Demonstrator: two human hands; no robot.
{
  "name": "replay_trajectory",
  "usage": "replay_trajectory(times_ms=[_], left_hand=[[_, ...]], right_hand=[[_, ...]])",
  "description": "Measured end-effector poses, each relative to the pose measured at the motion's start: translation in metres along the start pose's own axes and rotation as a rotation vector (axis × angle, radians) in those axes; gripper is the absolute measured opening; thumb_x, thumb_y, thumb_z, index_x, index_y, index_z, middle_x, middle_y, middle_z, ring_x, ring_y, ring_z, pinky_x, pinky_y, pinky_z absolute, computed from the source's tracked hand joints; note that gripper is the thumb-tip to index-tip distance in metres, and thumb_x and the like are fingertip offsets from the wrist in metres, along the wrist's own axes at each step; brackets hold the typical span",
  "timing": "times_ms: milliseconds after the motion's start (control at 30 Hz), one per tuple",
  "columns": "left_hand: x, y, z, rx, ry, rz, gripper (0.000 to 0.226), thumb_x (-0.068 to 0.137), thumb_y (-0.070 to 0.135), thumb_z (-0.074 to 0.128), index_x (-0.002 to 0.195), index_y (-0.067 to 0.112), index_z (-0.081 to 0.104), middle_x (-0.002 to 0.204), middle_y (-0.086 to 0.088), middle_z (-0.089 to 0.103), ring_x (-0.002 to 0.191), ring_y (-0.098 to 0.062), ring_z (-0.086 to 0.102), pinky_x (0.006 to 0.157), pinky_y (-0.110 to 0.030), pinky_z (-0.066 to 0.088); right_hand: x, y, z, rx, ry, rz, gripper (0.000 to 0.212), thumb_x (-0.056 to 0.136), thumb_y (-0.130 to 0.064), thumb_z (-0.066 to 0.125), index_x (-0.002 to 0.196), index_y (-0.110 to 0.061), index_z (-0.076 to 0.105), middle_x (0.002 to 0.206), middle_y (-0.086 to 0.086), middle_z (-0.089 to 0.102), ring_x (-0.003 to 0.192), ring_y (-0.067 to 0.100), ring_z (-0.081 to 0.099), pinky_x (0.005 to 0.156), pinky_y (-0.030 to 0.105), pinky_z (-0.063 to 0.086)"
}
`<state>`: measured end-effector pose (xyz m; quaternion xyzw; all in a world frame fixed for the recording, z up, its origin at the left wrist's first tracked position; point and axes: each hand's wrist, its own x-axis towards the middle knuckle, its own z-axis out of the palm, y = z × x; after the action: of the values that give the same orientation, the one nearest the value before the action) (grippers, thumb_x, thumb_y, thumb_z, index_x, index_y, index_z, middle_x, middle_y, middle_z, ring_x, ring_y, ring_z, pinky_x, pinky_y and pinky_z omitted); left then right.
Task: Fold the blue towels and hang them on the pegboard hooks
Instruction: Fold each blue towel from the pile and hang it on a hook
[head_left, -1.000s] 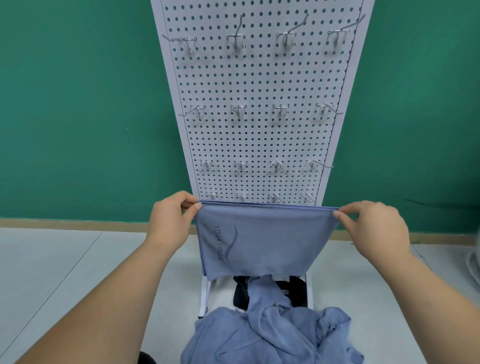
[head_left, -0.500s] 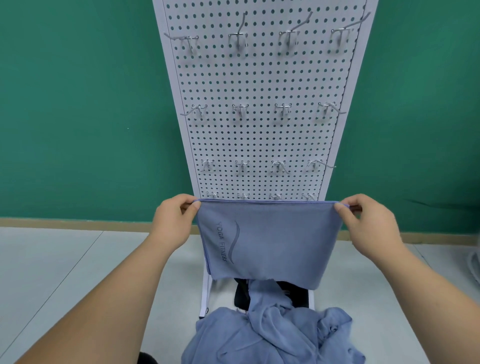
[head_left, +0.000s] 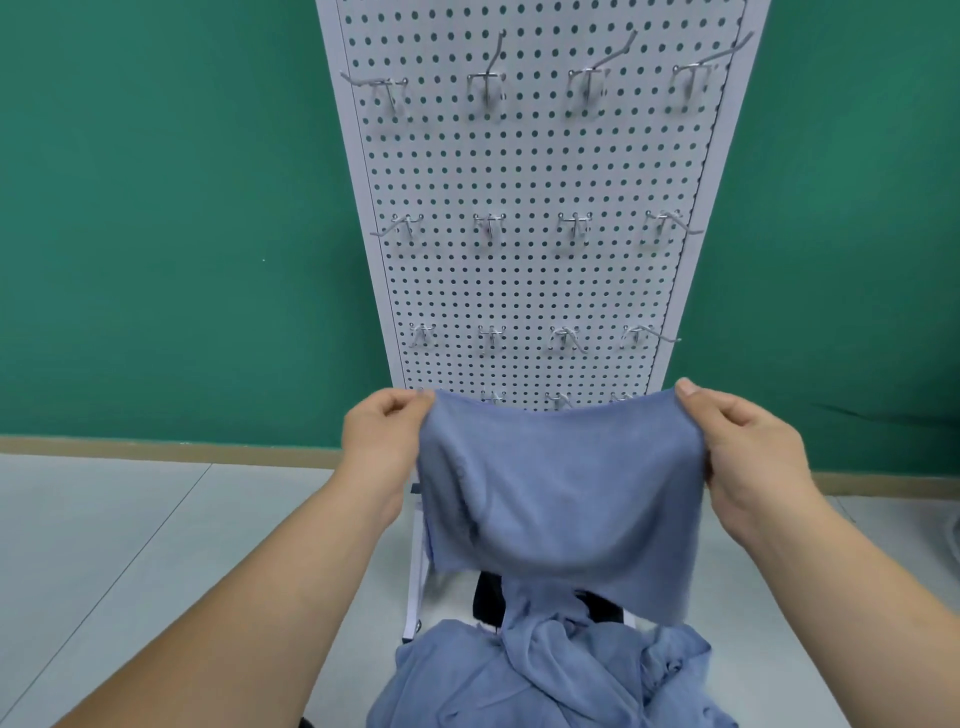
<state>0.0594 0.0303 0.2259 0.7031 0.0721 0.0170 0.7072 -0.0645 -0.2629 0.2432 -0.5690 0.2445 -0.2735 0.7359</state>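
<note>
holding 1 blue towel (head_left: 561, 488) below the pegboard (head_left: 535, 171), left hand (head_left: 387, 441) and right hand (head_left: 748, 447) pinch its top corners. no hooks (head_left: 485, 85) hold towels yet; a pile (head_left: 550, 675) waits.

A: Where's the towel (head_left: 561, 493)?
B: Between left hand (head_left: 382, 447) and right hand (head_left: 748, 452), each at a top corner. Pegboard (head_left: 540, 171) behind it, hooks (head_left: 488, 226) in rows.
A: Towel pile (head_left: 550, 675)?
B: Below the held towel, nearest the camera, before the pegboard's foot. Wall (head_left: 156, 208) behind the board.
</note>
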Motion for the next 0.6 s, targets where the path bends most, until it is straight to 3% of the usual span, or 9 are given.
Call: replay_trajectory(times_ms=[133,233,333,400,533,600], left_hand=[[-0.030,0.003,0.027,0.056,-0.201,0.021,0.006,0.094,0.019,0.078,0.091,0.014,0.076,0.086,-0.003,0.078,0.072,-0.017,0.068,0.073,-0.036,0.061],[-0.051,0.006,0.041,0.058,-0.332,0.012,0.009,0.096,0.016,0.077,0.100,0.009,0.074,0.082,-0.004,0.079,0.067,-0.015,0.068,0.069,-0.028,0.060],[-0.061,0.006,0.047,0.131,-0.379,0.046,0.008,0.095,0.018,0.078,0.099,0.012,0.073,0.079,-0.001,0.079,0.068,-0.011,0.071,0.073,-0.029,0.058],[-0.066,0.005,0.050,0.164,-0.408,0.056,0.008,0.095,0.018,0.078,0.100,0.013,0.073,0.081,-0.002,0.080,0.072,-0.011,0.075,0.075,-0.030,0.058],[-0.071,0.002,0.054,0.141,-0.429,0.065,0.008,0.095,0.012,0.077,0.102,0.009,0.075,0.084,-0.009,0.080,0.073,-0.012,0.076,0.062,-0.015,0.052],[-0.071,0.001,0.055,0.138,-0.432,0.073,0.008,0.095,0.011,0.077,0.102,0.007,0.077,0.083,-0.008,0.080,0.072,-0.011,0.075,0.062,-0.014,0.052]], right_hand=[[-0.017,0.012,0.018,-0.130,-0.102,0.001,0.018,0.090,-0.026,0.084,0.101,-0.011,0.080,0.090,0.004,0.081,0.070,0.014,0.067,0.072,0.034,0.055],[-0.030,0.017,0.031,-0.174,-0.217,-0.033,0.008,0.093,-0.017,0.081,0.100,-0.014,0.078,0.089,0.004,0.081,0.075,0.013,0.072,0.071,0.029,0.059],[-0.039,0.023,0.038,-0.231,-0.299,-0.109,0.009,0.095,-0.010,0.078,0.098,-0.018,0.078,0.089,0.002,0.081,0.083,0.016,0.078,0.074,0.025,0.062],[-0.041,0.028,0.041,-0.289,-0.318,-0.144,0.010,0.094,-0.010,0.078,0.100,-0.018,0.078,0.089,0.002,0.081,0.088,0.021,0.078,0.079,0.031,0.065],[-0.043,0.032,0.043,-0.369,-0.363,-0.177,0.009,0.093,-0.012,0.080,0.099,-0.018,0.080,0.091,-0.003,0.081,0.089,0.019,0.077,0.086,0.042,0.065],[-0.044,0.033,0.043,-0.419,-0.378,-0.201,0.010,0.094,-0.012,0.079,0.098,-0.020,0.081,0.091,-0.006,0.081,0.088,0.016,0.077,0.087,0.043,0.065]])
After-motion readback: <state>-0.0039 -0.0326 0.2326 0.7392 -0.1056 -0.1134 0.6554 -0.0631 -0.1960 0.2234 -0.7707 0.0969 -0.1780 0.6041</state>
